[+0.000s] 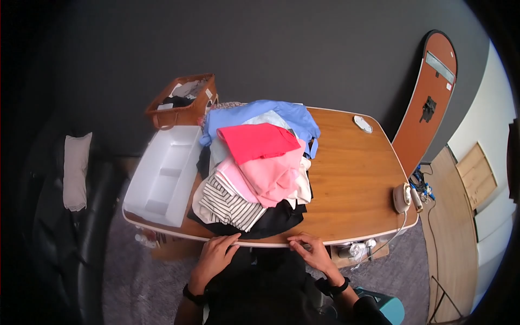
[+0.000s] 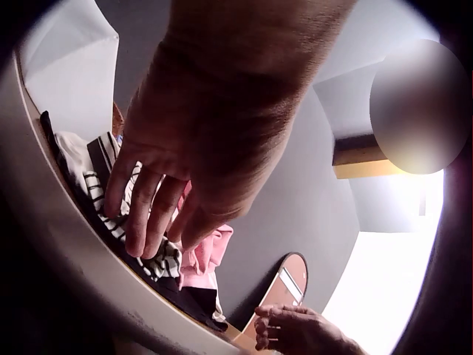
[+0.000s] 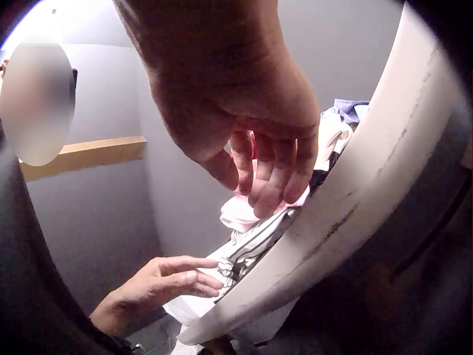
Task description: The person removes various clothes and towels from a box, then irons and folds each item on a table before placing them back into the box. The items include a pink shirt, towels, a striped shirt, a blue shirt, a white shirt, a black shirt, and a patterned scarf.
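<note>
A heap of clothes lies on the wooden table (image 1: 346, 179): a red piece (image 1: 260, 142), pink cloth (image 1: 276, 176), a striped garment (image 1: 230, 208), a blue one (image 1: 254, 111) and black cloth (image 1: 276, 222) beneath. My left hand (image 1: 215, 257) rests at the table's front edge below the striped garment, fingers relaxed, holding nothing. Farther right along that edge rests my right hand (image 1: 313, 253), its fingers loosely bent and empty. Both wrist views show the hands, left (image 2: 199, 140) and right (image 3: 244, 111), over the pale table rim beside the clothes.
A white divided bin (image 1: 162, 176) stands left of the heap, with a brown basket (image 1: 187, 111) of items behind it. On the table's right are a corded appliance (image 1: 402, 197) and a white oval object (image 1: 362, 124). An orange-brown board (image 1: 425, 103) leans against the wall.
</note>
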### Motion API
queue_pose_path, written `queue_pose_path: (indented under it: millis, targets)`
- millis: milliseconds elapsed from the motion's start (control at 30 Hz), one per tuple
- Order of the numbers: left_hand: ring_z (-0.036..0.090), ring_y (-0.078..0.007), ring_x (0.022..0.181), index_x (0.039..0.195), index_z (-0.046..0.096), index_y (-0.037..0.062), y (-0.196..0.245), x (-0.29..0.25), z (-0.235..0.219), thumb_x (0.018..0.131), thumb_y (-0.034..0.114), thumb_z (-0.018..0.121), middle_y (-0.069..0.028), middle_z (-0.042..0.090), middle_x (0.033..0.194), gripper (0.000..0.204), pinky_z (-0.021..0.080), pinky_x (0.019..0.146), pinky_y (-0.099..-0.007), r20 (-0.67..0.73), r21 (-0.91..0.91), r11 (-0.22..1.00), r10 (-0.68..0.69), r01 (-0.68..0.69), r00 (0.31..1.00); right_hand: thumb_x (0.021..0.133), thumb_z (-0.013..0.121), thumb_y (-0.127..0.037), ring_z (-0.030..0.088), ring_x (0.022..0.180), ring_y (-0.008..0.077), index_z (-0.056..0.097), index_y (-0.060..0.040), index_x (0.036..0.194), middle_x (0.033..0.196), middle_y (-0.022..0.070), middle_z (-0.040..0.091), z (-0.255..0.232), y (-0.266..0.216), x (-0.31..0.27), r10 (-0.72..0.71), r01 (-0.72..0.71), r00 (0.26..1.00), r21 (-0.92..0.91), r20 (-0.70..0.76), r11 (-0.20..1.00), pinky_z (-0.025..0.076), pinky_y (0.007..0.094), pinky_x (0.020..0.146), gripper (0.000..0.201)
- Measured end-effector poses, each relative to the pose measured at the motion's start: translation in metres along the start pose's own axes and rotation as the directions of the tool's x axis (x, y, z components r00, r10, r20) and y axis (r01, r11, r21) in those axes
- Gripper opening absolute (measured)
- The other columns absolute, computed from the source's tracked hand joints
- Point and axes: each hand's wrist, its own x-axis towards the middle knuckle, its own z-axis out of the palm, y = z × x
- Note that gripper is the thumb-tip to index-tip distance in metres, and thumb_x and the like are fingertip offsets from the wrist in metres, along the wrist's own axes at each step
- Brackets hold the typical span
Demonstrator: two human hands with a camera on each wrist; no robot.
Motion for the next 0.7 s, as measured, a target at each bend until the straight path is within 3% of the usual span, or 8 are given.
queue_pose_path:
  millis: [67, 200, 300, 433, 533, 700]
  targets:
    - [0.073, -0.033, 0.096, 0.126, 0.07, 0.0026, 0.003, -0.002, 0.002, 0.093, 0.01, 0.072, -0.0171, 0.076, 0.106, 0.034, 0.057, 0.086, -0.0403, 0.041, 0.031, 0.999, 0.041, -0.043, 0.998, 0.101, 0.067, -0.017, 0.069, 0.082, 0.0203, 0.074, -0.0036, 0.114, 0.099, 0.0101, 0.072, 0.007, 0.003, -0.01, 0.015, -0.011, 0.999, -0.089, 0.042, 0.996, 0.054, 0.0308, 0.062, 0.02]
    - [0.073, -0.0315, 0.096, 0.125, 0.07, 0.0028, 0.005, -0.005, 0.011, 0.093, 0.01, 0.072, -0.0166, 0.076, 0.106, 0.033, 0.057, 0.085, -0.0397, 0.053, -0.046, 0.996, 0.08, -0.077, 0.995, 0.1, 0.067, -0.017, 0.068, 0.08, 0.0211, 0.074, -0.0047, 0.115, 0.098, 0.0104, 0.072, 0.014, -0.004, -0.017, -0.012, 0.015, 0.999, -0.074, 0.035, 0.997, 0.05, 0.0304, 0.055, 0.02]
    - [0.074, -0.0305, 0.094, 0.124, 0.07, 0.0021, -0.001, 0.004, 0.013, 0.093, 0.01, 0.072, -0.0162, 0.076, 0.104, 0.032, 0.058, 0.084, -0.0389, 0.065, -0.09, 0.993, 0.083, -0.077, 0.994, 0.1, 0.067, -0.017, 0.069, 0.083, 0.0208, 0.074, -0.0039, 0.115, 0.1, 0.0102, 0.072, 0.009, -0.003, -0.011, 0.003, -0.008, 0.999, -0.12, -0.043, 0.993, 0.052, 0.03, 0.059, 0.021]
    - [0.074, -0.0312, 0.087, 0.124, 0.069, 0.0017, -0.012, 0.024, 0.013, 0.094, 0.009, 0.071, -0.0163, 0.075, 0.1, 0.031, 0.058, 0.078, -0.0379, 0.091, -0.159, 0.983, 0.104, -0.088, 0.99, 0.102, 0.067, -0.02, 0.071, 0.093, 0.0187, 0.074, -0.0006, 0.116, 0.105, 0.0112, 0.075, 0.003, 0.014, 0.003, 0.143, -0.151, 0.979, -0.041, -0.142, 0.988, 0.057, 0.0317, 0.081, 0.025]
    - [0.073, -0.0302, 0.083, 0.124, 0.069, 0.0017, -0.022, 0.036, 0.01, 0.094, 0.01, 0.07, -0.0153, 0.073, 0.099, 0.031, 0.058, 0.075, -0.0367, 0.131, -0.206, 0.975, 0.112, -0.083, 0.985, 0.101, 0.068, -0.021, 0.07, 0.089, 0.018, 0.075, -0.0008, 0.113, 0.102, 0.0114, 0.076, 0.006, 0.033, 0.013, 0.192, -0.199, 0.964, -0.022, -0.186, 0.98, 0.055, 0.0317, 0.08, 0.024]
    - [0.072, -0.027, 0.088, 0.124, 0.069, 0.0, -0.039, 0.037, 0.004, 0.095, 0.01, 0.069, -0.0139, 0.071, 0.101, 0.03, 0.057, 0.077, -0.0349, 0.157, -0.247, 0.962, 0.161, -0.119, 0.974, 0.1, 0.069, -0.022, 0.069, 0.084, 0.0202, 0.076, -0.0012, 0.11, 0.1, 0.0131, 0.075, 0.014, 0.036, 0.022, 0.207, -0.23, 0.962, -0.12, -0.176, 0.966, 0.054, 0.0335, 0.076, 0.025]
